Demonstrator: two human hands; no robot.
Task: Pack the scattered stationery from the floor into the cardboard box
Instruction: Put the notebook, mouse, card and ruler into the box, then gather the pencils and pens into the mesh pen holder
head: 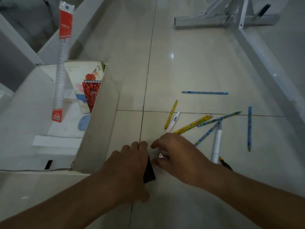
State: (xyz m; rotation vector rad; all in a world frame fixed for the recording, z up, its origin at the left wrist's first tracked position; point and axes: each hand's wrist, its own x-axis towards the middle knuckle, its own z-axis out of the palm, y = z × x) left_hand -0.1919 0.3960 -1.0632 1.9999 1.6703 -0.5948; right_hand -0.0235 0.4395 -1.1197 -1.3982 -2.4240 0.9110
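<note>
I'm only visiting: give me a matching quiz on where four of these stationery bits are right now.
1 clear plastic ruler in red packaging
2 red spiral-bound notebook
3 plain white marker pen
4 small black flat object

A held by the left hand
B on the floor tiles beside the right hand
C sticking up out of the cardboard box
D inside the box, against its wall

Pairs: 1-C, 2-D, 3-B, 4-A
</note>
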